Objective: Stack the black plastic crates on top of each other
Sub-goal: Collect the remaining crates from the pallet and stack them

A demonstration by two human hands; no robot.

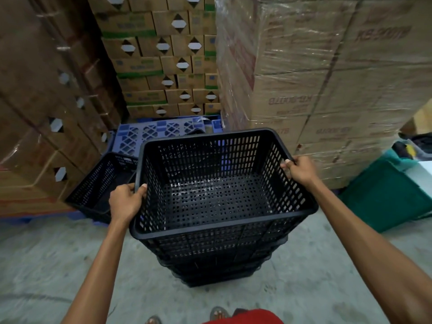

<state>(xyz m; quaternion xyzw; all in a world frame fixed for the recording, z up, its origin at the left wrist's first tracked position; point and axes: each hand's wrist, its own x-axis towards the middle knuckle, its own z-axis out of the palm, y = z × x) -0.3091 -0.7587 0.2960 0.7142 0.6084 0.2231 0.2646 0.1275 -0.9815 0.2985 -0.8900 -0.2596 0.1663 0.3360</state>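
A black perforated plastic crate (217, 190) fills the middle of the head view, empty and open at the top. It sits over a stack of black crates (217, 267) whose rims show beneath it on the floor. My left hand (126, 202) grips the crate's left rim. My right hand (300, 170) grips its right rim. Another black crate (102, 185) lies tilted at the left, behind my left hand, leaning by the cartons.
Stacked cardboard cartons (163, 66) wall in the back and left. Shrink-wrapped cartons (327, 78) rise at the right. A blue plastic pallet (161, 134) stands behind the crates. A green bin (388, 195) sits at the right. The floor (58, 265) is grey concrete.
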